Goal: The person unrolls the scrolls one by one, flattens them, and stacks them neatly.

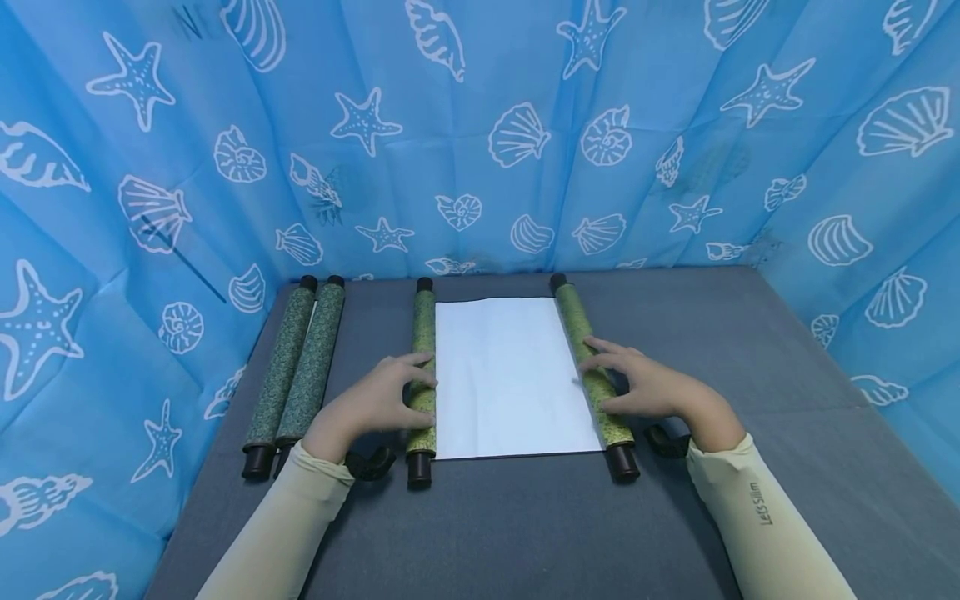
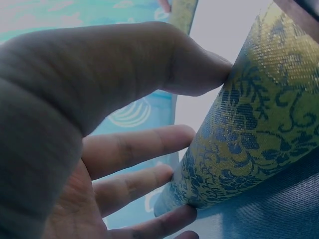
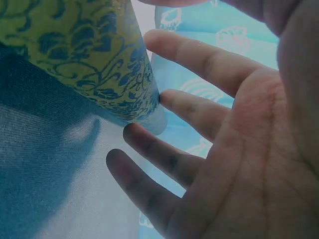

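Note:
A scroll lies partly unrolled, its white paper (image 1: 513, 379) flat between two rolls backed in yellow-green patterned brocade. On the left roll (image 1: 423, 333) rest the thumb and fingertips of my left hand (image 1: 377, 402). In the left wrist view its fingers (image 2: 134, 147) are fairly straight, the tips against the brocade (image 2: 249, 124). My right hand (image 1: 654, 385) touches the right roll (image 1: 573, 317) with spread fingers. The right wrist view shows the palm facing the brocade (image 3: 94, 59), with some fingertips at its edge. Dark knobs cap the roll ends.
Two darker green rolled scrolls (image 1: 281, 367) (image 1: 318, 358) lie side by side at the left of the grey-covered table (image 1: 525, 533). A blue curtain (image 1: 480, 108) with white shells and starfish stands behind and along both sides.

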Available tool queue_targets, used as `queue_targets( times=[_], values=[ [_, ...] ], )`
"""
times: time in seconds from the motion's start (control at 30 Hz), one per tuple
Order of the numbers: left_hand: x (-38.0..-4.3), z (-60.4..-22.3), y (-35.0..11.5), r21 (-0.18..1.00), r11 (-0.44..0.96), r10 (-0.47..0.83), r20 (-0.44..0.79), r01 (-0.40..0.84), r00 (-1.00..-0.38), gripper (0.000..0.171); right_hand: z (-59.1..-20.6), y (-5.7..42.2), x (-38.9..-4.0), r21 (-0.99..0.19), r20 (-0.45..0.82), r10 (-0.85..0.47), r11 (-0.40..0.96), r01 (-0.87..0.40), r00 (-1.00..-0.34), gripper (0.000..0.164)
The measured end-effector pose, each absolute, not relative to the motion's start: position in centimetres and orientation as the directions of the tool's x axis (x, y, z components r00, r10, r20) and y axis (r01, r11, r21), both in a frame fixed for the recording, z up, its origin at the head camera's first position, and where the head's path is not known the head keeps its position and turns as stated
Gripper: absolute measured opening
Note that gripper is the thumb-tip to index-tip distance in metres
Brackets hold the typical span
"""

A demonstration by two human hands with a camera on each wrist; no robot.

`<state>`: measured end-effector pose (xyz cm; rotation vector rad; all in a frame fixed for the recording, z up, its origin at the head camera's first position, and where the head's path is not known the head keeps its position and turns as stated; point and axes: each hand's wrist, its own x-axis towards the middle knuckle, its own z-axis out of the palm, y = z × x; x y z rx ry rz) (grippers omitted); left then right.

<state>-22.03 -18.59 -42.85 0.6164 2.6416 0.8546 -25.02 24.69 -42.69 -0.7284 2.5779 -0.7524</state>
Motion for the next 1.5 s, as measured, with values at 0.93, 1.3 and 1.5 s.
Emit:
queue_targets(
  times=[0.93,1.3,1.5],
  values=[
    [-22.2,-43.2,-19.2,0.594,0.751,0.436,-0.118,0.288,-0.892,0.055,-42.2,25.4,-25.1,-0.576,-0.209,-0.544,0.74,-0.347,-0.812,0.048],
    [-22.4,-43.3,-19.6,0.594,0.761,0.405,-0.12,0.262,-0.906,0.063,-42.5,25.5,-25.3,-0.533,-0.202,-0.508,0.774,-0.341,-0.837,0.048],
    [-22.4,-43.2,-19.7,0.616,0.746,0.403,-0.117,0.252,-0.908,0.06,-42.4,25.6,-25.3,-0.534,-0.216,-0.489,0.784,-0.318,-0.845,0.047]
  ],
)
